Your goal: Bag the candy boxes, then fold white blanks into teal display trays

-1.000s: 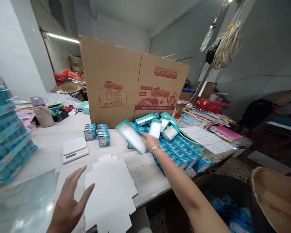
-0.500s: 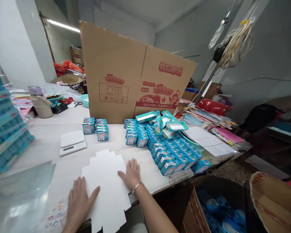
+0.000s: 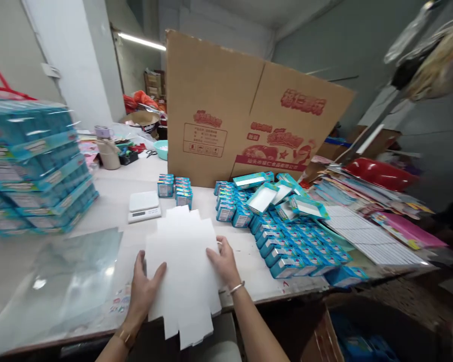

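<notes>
Head view, a worktable [image 3: 245,256] and my two bare hands. Item: white die-cut card [image 3: 184,266], blank side up, flat before me, its tabbed near end reaching past the table's front edge. Item: my left hand [image 3: 145,289], at the card's left edge, thumb set wide of the fingers and lying toward the white face; gold-toned band [image 3: 125,336] at the wrist. Item: my right hand [image 3: 224,261], at the card's right edge, thumb likewise wide of curved fingers; silver-toned bangle [image 3: 237,287]. How firmly either presses the edge, I cannot tell.

Beyond the card, slightly left: white scale [image 3: 144,201]. Just behind it: small blue boxes [image 3: 183,193], in two short stacks. To my right: rows of further blue boxes [image 3: 287,251], with open blue-edged trays [image 3: 263,197] heaped across their far part. Behind: large brown carton [image 3: 215,90], upright, red-printed. Far left: tall stack of blue packs [image 3: 38,166], under glossy wrap. Near left: clear plastic sheet [image 3: 71,271], flat on the table.
</notes>
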The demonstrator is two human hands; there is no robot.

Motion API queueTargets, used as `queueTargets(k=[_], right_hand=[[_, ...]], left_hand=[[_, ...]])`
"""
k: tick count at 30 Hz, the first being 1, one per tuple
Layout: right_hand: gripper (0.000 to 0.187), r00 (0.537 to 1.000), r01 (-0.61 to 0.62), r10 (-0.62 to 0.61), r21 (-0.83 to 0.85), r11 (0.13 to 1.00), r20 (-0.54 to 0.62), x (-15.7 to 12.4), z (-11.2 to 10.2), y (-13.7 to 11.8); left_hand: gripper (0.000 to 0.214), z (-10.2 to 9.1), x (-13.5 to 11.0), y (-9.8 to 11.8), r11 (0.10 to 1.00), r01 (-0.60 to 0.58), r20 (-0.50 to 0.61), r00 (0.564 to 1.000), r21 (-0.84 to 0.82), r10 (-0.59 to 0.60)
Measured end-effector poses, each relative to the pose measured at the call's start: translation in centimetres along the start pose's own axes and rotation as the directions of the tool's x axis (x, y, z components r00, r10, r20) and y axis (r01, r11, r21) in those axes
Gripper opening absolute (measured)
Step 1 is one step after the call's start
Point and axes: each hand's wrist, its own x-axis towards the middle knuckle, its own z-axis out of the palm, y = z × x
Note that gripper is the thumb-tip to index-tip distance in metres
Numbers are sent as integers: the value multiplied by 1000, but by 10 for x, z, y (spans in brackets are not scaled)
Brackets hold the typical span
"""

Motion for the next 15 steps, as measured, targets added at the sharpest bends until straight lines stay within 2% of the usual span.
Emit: queueTargets(k=[1, 3, 5, 6, 7, 9, 11, 12, 13, 15], right_hand=[[40, 999, -17, 12, 95, 995, 53, 1, -2, -2], [39, 990, -46, 21, 173, 984, 143, 3, -5, -4], [34, 987, -43, 31, 71, 997, 160, 6, -9, -1], [31, 990, -45, 53, -60, 997, 134, 7, -10, 2], [29, 993, -59, 81, -231, 971, 88, 9, -10, 6], [29, 991, -116, 131, -578, 808, -16, 11, -10, 15], [32, 987, -145, 149, -772, 619, -65, 11, -7, 25], [33, 986, -143, 153, -809, 570, -67, 12, -5, 29], [33, 986, -139, 159, -818, 558, -59, 12, -3, 34], [32, 985, -140, 163, -786, 602, -50, 13, -2, 42]], left_hand=[[86, -6, 5, 7, 993, 22, 7, 1000, -117, -22], [77, -16, 16, 21, 955, 96, 155, 987, -280, -54], [65, -21, 24, 29, 924, 185, 333, 940, -336, -67], [60, -20, 27, 30, 927, 199, 364, 928, -317, -75], [57, -17, 28, 30, 947, 183, 342, 936, -265, -85], [58, -7, 26, 23, 990, 116, 210, 973, -80, -97], [63, 4, 20, 12, 993, 78, 126, 988, 89, -88], [66, 9, 16, 6, 990, 64, 117, 990, 127, -79], [69, 12, 12, 1, 990, 53, 123, 990, 132, -69], [72, 15, 7, -5, 995, 58, 148, 986, 86, -71]])
